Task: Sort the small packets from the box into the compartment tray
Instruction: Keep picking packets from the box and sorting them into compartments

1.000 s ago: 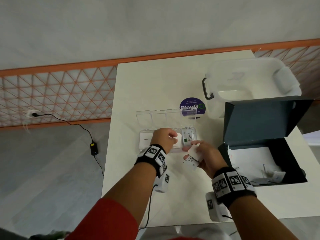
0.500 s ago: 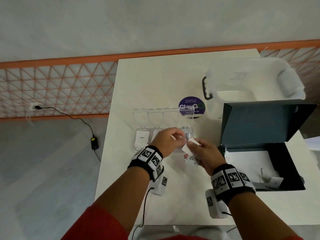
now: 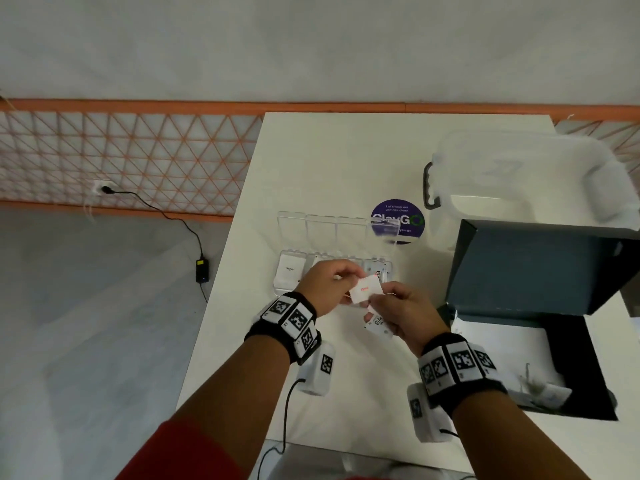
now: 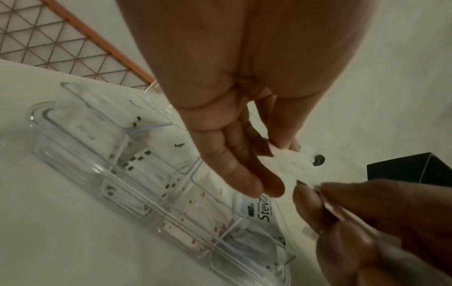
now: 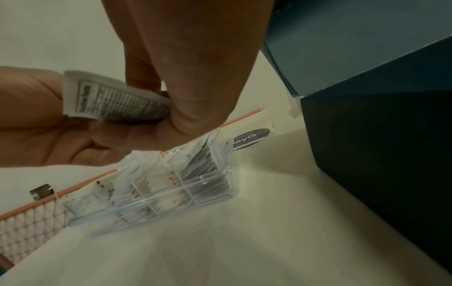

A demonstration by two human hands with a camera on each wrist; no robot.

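At frame centre, the left hand (image 3: 325, 285) and right hand (image 3: 403, 311) both pinched a white red-printed packet (image 3: 365, 289) above the clear compartment tray (image 3: 287, 292). The right also gripped a "Stevia" packet (image 3: 378, 325). Tray packets read "Sugar" (image 3: 290, 269), "Pepper" (image 4: 179, 145). A "ClayGo" sticker (image 3: 408, 220) lay beyond; the dark box (image 3: 526, 268) stood right.

A: Where does the head camera sit?
B: High above, facing forward and down over the white table (image 3: 346, 161) from some way off.
A: And the wrist cameras?
B: Each looks close along its hand from below. All three views share the clear compartment tray (image 3: 282, 289) (image 4: 73, 170) (image 5: 215, 191).
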